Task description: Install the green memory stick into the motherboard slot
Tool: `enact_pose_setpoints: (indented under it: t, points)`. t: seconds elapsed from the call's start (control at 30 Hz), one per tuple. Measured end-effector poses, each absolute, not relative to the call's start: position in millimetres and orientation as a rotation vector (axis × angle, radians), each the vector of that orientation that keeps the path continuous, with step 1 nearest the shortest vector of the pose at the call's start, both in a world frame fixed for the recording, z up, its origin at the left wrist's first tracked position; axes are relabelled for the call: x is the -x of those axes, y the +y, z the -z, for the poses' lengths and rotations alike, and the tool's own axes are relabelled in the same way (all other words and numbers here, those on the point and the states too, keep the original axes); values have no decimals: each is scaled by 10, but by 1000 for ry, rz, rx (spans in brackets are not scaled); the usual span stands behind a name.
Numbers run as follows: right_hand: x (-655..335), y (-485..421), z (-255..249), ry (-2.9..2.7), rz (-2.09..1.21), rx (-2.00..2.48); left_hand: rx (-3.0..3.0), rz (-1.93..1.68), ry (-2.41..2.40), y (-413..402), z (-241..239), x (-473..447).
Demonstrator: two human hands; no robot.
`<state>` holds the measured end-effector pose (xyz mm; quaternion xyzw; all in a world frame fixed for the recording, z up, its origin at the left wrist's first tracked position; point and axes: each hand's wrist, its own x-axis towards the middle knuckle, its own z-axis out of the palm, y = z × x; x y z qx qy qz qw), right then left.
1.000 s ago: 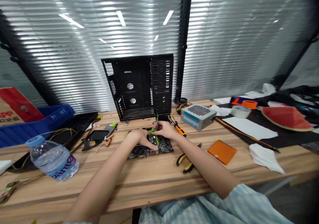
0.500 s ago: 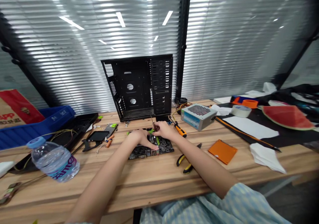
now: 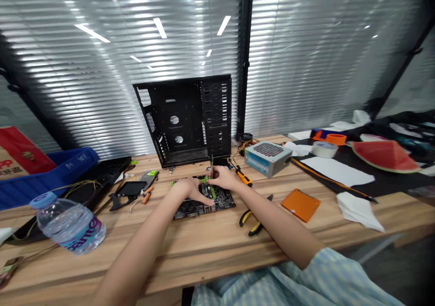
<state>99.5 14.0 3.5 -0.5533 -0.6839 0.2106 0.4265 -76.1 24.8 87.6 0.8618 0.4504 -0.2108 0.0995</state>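
A dark motherboard [image 3: 222, 199] with bright green slots lies flat on the wooden table. Over its left part rests my left hand [image 3: 192, 189], thumb stretched out toward the port edge; its other fingers are partly hidden, and it appears to hold nothing. My right hand [image 3: 222, 177] is closed in a pinch above the board's far side. Between its fingers stands a thin memory module [image 3: 212, 163], seen nearly edge-on and upright. Whether the module's lower edge touches a slot is hidden by the fingers.
Behind the board stands an open black computer case [image 3: 183, 120]. To the right are an orange-handled screwdriver [image 3: 244, 177], a power supply [image 3: 268, 157], pliers [image 3: 253, 220] and an orange plate [image 3: 301, 205]. A water bottle [image 3: 73, 226] and a blue bin [image 3: 71, 165] are at left.
The memory module has turned from tilted to nearly upright in my right hand. My left hand stays over the board. The whole view has shifted slightly.
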Motion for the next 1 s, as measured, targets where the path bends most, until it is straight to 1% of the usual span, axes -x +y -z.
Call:
enact_pose_setpoints:
  t: [0.1,0.43,0.67,0.87,1.0]
  points:
    - [-990,108,-72,-1729,-530,1398,-2514,676,1327,231,-903,751]
    - [-980,159,-75,-1915,-433,1342,-2522,673,1317,196,-934,744]
    - [-955,223,-53,-1951,-406,1323,-2530,665,1335,182,-922,729]
    - [-1006,208,-12,-1832,-441,1365,-2518,680,1351,205,-902,727]
    - [-1049,215,31,-1709,-519,1348,-2515,684,1366,175,-931,721]
